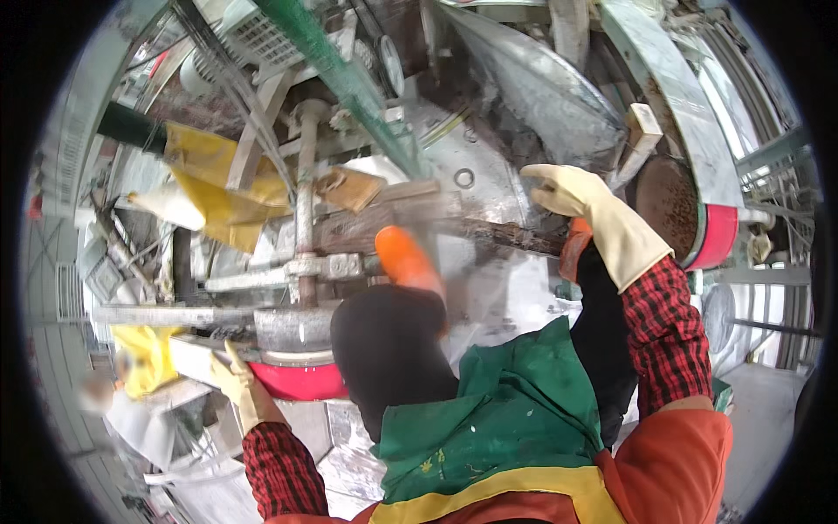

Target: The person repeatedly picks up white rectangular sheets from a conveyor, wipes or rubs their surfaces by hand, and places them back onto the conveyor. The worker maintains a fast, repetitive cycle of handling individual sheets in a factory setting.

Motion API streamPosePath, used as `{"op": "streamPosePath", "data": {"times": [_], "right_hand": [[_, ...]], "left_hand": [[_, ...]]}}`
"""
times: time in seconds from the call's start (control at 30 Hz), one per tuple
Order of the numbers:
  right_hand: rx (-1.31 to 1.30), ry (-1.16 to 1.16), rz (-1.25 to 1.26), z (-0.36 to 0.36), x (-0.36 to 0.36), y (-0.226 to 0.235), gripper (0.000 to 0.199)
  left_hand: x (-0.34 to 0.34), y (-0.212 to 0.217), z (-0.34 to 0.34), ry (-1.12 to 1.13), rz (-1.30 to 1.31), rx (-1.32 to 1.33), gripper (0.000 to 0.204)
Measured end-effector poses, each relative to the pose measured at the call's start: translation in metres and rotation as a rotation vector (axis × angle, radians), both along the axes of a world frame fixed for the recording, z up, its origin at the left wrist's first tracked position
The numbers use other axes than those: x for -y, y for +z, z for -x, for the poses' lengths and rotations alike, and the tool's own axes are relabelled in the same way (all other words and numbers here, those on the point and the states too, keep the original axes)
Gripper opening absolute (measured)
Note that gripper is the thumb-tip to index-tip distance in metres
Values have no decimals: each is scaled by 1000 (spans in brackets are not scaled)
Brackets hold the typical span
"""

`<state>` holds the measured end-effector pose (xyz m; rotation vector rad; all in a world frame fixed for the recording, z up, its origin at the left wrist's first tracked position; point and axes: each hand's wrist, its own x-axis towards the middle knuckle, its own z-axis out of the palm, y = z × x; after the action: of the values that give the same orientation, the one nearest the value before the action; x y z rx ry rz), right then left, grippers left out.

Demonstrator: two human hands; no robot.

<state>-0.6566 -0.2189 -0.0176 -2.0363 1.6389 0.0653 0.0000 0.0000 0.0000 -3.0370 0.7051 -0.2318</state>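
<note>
My left hand [237, 389], in a cream rubber glove, is at the lower left with its fingers spread. It rests against or just over the end of a pale board [194, 360], beside a red curved band [301, 381]; contact is hard to tell. Further right, my right hand [572, 194] wears a matching glove. Its fingers are bent but apart, with nothing visible between them. Closest to it is a large grey metal cone-shaped sheet [541, 79]. Between my hands, my raised knee and an orange boot [407, 255] stand over the machinery.
A rusty bar [506, 234] and wooden pieces [353, 188] cross ahead of my boots. Yellow sheeting [214, 179] hangs at the left. A green beam [340, 79] slants overhead. On the right stand a wooden block [644, 129] and a red-rimmed drum-like part [716, 236].
</note>
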Motion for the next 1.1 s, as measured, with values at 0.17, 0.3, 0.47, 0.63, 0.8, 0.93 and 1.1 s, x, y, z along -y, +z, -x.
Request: {"op": "streamPosePath", "data": {"times": [0.17, 0.3, 0.47, 0.63, 0.8, 0.93, 1.1], "right_hand": [[97, 14, 16, -6, 6, -6, 53], [140, 32, 10, -7, 6, -2, 50], [60, 28, 28, -11, -1, 8, 50], [119, -1, 23, -3, -2, 10, 51], [421, 22, 47, -8, 3, -2, 51], [730, -17, -7, -31, 1, -2, 46], [1386, -243, -322, -38, -10, 12, 55]], "left_hand": [[-12, -9, -32, -154, 17, 95, 63], [-31, -7, -80, -124, 359, -259, 91], [-36, 4, -46, -118, 587, -332, 87], [-37, 107, 45, 34, 833, -790, 75], [-7, 164, 94, -204, 768, -1039, 75], [74, 178, 177, -696, 645, -1197, 85], [171, 176, 335, -1132, 367, -1286, 89]]}}
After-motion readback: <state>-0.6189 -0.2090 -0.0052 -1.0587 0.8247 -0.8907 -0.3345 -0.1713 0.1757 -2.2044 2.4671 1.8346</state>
